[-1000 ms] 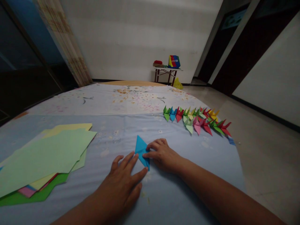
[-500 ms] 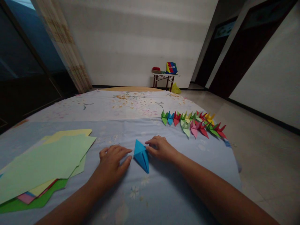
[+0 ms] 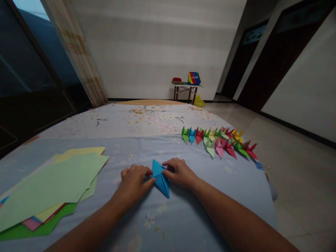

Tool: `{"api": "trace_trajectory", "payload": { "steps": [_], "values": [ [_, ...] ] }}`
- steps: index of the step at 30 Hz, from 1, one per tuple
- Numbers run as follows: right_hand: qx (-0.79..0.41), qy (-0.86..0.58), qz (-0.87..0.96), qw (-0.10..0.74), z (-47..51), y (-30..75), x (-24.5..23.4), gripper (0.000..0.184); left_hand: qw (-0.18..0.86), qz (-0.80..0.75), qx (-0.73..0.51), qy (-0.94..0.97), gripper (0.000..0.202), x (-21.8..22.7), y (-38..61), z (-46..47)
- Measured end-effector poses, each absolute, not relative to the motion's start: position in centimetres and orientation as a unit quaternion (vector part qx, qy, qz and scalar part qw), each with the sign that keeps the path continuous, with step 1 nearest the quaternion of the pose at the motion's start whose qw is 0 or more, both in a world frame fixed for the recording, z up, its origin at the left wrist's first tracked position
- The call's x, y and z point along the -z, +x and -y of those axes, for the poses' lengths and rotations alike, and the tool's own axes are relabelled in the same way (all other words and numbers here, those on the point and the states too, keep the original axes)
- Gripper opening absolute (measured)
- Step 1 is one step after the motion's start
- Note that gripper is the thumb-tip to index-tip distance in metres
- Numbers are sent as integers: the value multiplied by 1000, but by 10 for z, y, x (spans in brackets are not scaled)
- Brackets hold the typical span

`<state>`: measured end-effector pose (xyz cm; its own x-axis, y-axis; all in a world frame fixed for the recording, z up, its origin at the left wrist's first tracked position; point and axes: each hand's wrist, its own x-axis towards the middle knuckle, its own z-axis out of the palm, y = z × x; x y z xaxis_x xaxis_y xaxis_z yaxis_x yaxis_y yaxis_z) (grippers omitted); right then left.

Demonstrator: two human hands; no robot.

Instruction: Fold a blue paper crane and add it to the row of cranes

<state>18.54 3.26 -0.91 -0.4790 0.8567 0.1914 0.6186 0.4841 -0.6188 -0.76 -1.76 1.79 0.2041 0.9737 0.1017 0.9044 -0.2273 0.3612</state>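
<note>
A folded blue paper piece (image 3: 160,176), pointed at both ends, lies on the light blue cloth (image 3: 183,217) in front of me. My left hand (image 3: 135,180) rests at its left edge with fingers curled and pinching the paper. On the other side, my right hand (image 3: 178,172) presses its fingertips onto the same paper. Both forearms reach in from the bottom of the view.
A stack of flat coloured paper sheets (image 3: 49,185), light green on top, lies at the left. A row of several folded paper cranes (image 3: 217,140) sits at the right rear. A small table (image 3: 187,89) with items stands by the far wall; bare floor lies to the right.
My left hand drew back from lying flat over the paper, then closed in on its left edge with curled fingers. The right hand stayed on the paper throughout.
</note>
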Motion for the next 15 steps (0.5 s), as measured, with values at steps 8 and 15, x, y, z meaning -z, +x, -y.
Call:
{"api": "trace_trajectory", "payload": {
  "steps": [8, 15],
  "values": [
    [-305, -413, 789, 337, -34, 190, 7, 28, 236, -609, -285, 702, 25, -12, -8, 9],
    [-322, -438, 761, 354, -29, 184, 5, 29, 371, -559, -397, 626, 27, -13, 0, 6]
  ]
}}
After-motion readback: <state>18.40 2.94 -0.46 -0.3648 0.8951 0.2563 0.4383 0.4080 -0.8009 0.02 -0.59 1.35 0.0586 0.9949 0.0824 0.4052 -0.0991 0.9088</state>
